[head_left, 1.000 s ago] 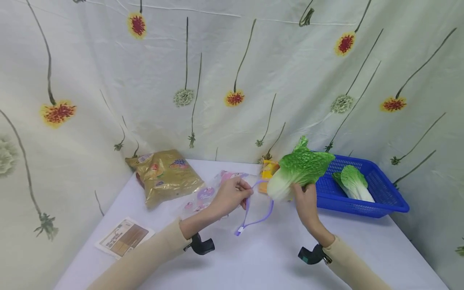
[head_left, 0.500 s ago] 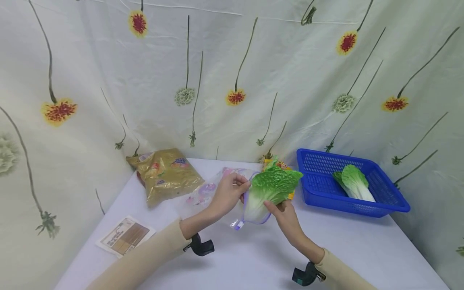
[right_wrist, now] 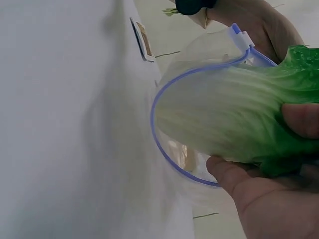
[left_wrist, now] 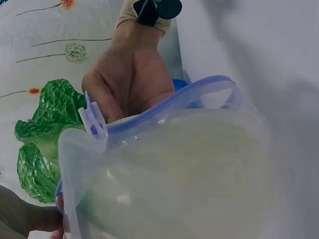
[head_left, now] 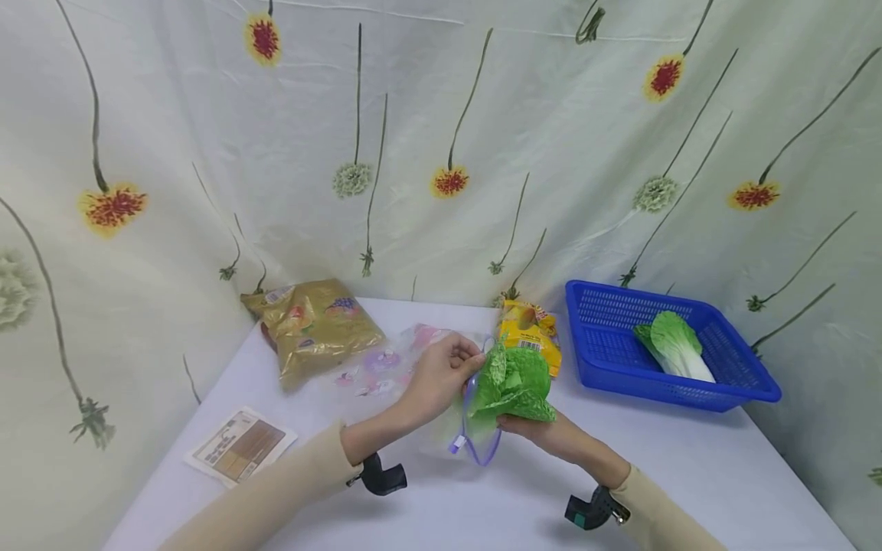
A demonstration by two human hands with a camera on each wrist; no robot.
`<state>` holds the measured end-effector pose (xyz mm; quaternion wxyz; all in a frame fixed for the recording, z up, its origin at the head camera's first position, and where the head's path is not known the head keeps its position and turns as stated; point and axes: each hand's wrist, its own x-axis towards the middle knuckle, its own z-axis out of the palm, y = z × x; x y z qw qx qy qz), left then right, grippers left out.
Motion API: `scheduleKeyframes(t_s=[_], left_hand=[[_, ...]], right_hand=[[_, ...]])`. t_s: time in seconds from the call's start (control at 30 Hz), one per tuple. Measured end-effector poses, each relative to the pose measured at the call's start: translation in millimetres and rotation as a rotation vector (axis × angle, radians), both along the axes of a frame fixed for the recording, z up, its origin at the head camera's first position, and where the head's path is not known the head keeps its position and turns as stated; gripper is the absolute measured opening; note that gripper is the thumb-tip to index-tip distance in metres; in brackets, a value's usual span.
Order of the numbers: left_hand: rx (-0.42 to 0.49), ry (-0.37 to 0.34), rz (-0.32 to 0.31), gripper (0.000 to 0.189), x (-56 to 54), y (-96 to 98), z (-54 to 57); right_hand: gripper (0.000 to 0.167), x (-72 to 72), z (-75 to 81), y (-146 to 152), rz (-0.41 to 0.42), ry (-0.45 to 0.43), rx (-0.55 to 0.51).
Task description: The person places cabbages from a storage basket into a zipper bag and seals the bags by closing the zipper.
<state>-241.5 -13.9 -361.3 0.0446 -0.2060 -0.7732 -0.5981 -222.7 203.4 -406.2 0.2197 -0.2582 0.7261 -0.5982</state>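
Plainly, the left hand (head_left: 439,376) pinches the purple-edged mouth of a clear, filmy bag (left_wrist: 189,164), while the right hand (head_left: 547,433) grips a cabbage (head_left: 517,383) between thumb and fingers, its pale, ribbed base inside the rounded opening, its crinkled, glossy green leaves outside.

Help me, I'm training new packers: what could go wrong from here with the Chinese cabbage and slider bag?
The Chinese cabbage flares its leaves outside the mouth of the slider bag, so they might snag on the purple rim. The left hand pinches that rim at one side only, so the mouth could fold. The right hand has fingertips close to the rim and could knock it.
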Motion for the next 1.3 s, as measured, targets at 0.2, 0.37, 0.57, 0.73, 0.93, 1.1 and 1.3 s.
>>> scheduleKeyframes(t_s=[0.2,0.37,0.57,0.73,0.93,1.1,1.3], left_hand=[[-0.031,0.037,-0.018,0.007,5.0,2.2,0.8],[-0.065,0.064,-0.048,0.005,7.2,2.9,1.0],[-0.084,0.078,-0.061,0.004,8.4,2.1,5.0],[-0.095,0.079,-0.076,0.004,13.9,2.7,3.2],[-0.076,0.074,-0.086,0.004,17.5,1.7,1.2],[-0.052,0.092,-0.050,0.005,14.9,-0.2,2.3],[-0.039,0.112,-0.081,0.004,17.9,0.5,1.1]], right_hand=[[0.073,4.5,7.1,-7,0.010,0.008,0.134],[0.075,4.1,10.2,-9,0.054,-0.077,0.090],[0.072,8.6,9.3,-5,0.080,-0.026,0.114],[0.068,10.5,11.2,-10,0.082,-0.009,0.125],[0.062,12.6,12.5,-16,-0.093,0.049,0.209],[0.062,15.8,6.5,-19,-0.183,0.186,0.336],[0.055,14.5,4.0,-17,-0.183,0.328,0.430]])
